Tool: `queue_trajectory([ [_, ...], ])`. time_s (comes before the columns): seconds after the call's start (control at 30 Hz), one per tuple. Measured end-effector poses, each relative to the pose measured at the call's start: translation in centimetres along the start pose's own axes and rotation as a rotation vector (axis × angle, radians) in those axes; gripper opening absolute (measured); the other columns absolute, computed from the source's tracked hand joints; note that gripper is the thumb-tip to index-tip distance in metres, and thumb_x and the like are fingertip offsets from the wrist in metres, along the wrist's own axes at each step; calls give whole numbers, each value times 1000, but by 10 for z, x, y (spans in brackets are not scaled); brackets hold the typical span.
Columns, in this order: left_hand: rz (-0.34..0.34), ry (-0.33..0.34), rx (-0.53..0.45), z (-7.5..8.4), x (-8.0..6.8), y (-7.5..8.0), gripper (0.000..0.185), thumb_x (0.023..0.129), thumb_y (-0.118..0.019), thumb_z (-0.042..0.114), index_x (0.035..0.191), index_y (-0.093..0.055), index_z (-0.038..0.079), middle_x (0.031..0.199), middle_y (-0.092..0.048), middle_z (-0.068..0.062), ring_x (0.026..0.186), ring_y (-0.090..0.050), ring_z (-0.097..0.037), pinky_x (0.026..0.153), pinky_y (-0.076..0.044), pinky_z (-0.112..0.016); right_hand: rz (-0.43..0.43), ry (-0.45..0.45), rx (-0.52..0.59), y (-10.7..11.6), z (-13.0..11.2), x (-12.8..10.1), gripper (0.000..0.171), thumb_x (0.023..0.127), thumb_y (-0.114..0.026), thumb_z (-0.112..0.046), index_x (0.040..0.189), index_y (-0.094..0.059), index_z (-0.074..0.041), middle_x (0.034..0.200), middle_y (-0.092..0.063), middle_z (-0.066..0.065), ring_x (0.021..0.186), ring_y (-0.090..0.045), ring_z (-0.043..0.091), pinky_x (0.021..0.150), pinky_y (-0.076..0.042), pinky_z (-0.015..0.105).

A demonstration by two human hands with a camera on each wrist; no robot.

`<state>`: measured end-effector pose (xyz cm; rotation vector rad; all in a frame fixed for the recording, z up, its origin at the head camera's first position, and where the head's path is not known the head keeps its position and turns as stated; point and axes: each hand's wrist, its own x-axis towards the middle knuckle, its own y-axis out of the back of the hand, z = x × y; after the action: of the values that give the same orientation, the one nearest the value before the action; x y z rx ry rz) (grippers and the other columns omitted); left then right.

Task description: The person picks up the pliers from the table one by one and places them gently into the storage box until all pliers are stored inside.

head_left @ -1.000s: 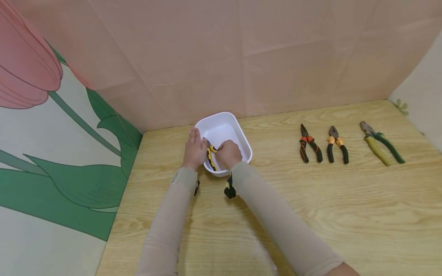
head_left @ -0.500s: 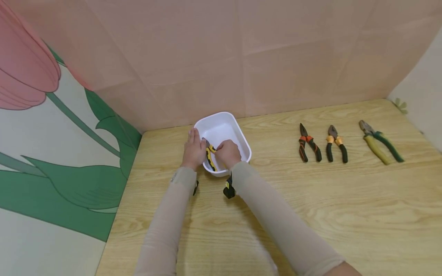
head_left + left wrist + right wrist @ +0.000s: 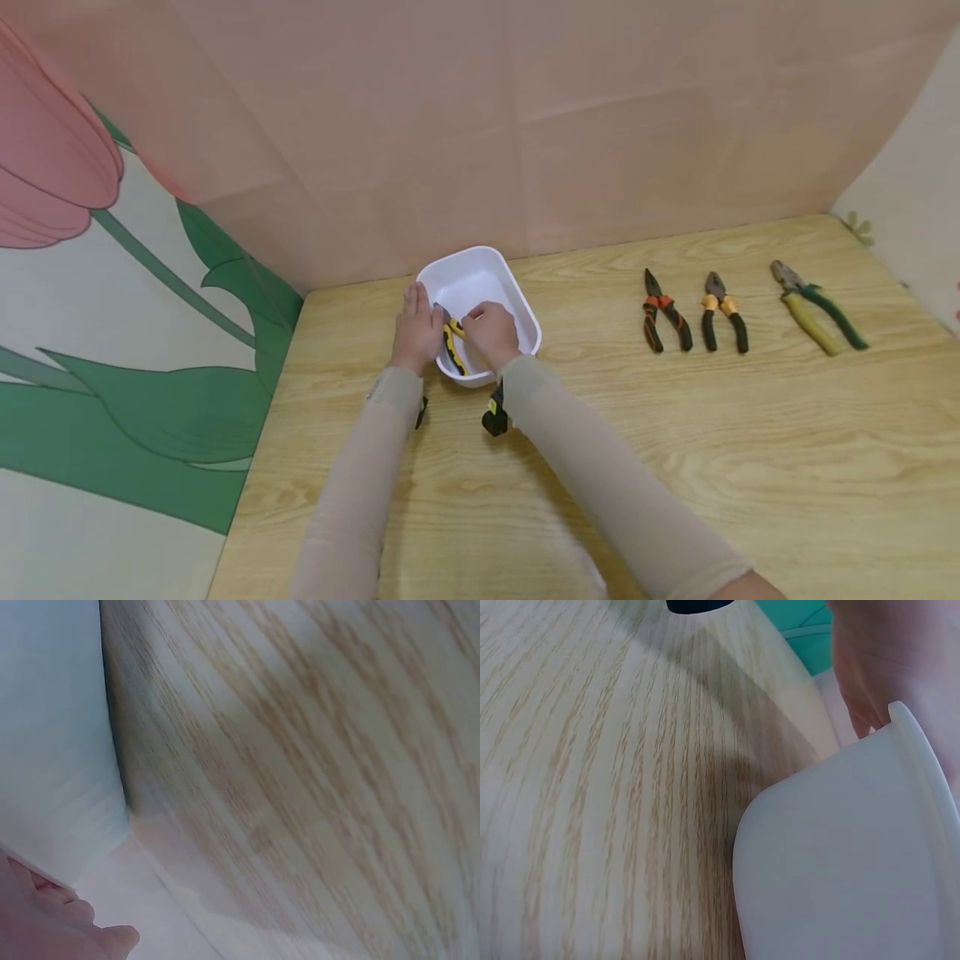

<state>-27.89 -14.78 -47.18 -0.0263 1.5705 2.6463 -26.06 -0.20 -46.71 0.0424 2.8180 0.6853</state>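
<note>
In the head view a white basin [image 3: 513, 293] sits near the back of the table. My left hand [image 3: 417, 332] rests along its left rim with the fingers straight forward. Inside the basin lies a pair of yellow-and-black pliers [image 3: 453, 350], its head pointing away and to the left. My right hand [image 3: 492, 335] reaches in over the near right side with curled fingers at the pliers' right handle, partly hiding it. Neither the pliers nor the right hand shows in the right wrist view, where the left hand [image 3: 885, 660] overlaps the basin rim.
To the right on the wooden table [image 3: 675, 450] lie red-and-black long-nose pliers [image 3: 662, 312], orange-and-black pliers [image 3: 723, 312] and larger yellow-and-green pliers [image 3: 817, 308]. A pinkish cloth [image 3: 525, 125] hangs behind the table, and a flower-patterned wall [image 3: 135, 333] stands at the left.
The head view has turned slightly, so the scene sits a little further left. Both hands stay at the basin, the right one still at the pliers.
</note>
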Motion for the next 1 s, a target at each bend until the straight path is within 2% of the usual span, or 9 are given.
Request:
queue_trajectory([
  [0.17, 18, -19, 9, 0, -1, 1, 65, 110, -27, 34, 161, -6, 0, 170, -1, -14, 156, 2, -27, 125, -11, -54, 14, 55, 3, 0, -4, -5, 19, 97, -61, -24, 101, -69, -7, 97, -69, 7, 87, -63, 22, 75, -53, 34],
  [0.33, 40, -44, 19, -1, -3, 1, 64, 109, -27, 32, 161, -8, -2, 170, -5, -16, 156, -1, -29, 125, -14, -55, -3, 147, 1, -1, -8, -13, 20, 97, -61, -20, 107, -68, -5, 96, -68, 9, 88, -62, 23, 78, -53, 35],
  [0.47, 34, -48, 26, 0, -4, 1, 65, 109, -23, 35, 161, -8, -2, 170, -4, -16, 156, -1, -29, 124, -14, -56, -1, 229, -20, -2, -8, -17, 22, 97, -59, -19, 111, -68, -5, 93, -66, 9, 85, -61, 23, 78, -52, 35],
  [0.67, 33, -54, 33, 0, -5, 2, 66, 109, -24, 35, 160, -8, -3, 169, -3, -17, 156, -2, -30, 124, -15, -57, 18, 297, -39, -2, -6, -19, 23, 97, -58, -18, 111, -69, -4, 89, -64, 8, 83, -59, 22, 76, -51, 35],
  [1.0, 47, -61, 19, 1, -6, 2, 64, 110, -29, 31, 160, -10, -4, 169, -7, -19, 156, -2, -31, 123, -16, -58, 90, 422, 60, -1, -2, -20, 22, 92, -59, -10, 109, -69, -1, 91, -65, 11, 83, -61, 25, 78, -51, 36],
])
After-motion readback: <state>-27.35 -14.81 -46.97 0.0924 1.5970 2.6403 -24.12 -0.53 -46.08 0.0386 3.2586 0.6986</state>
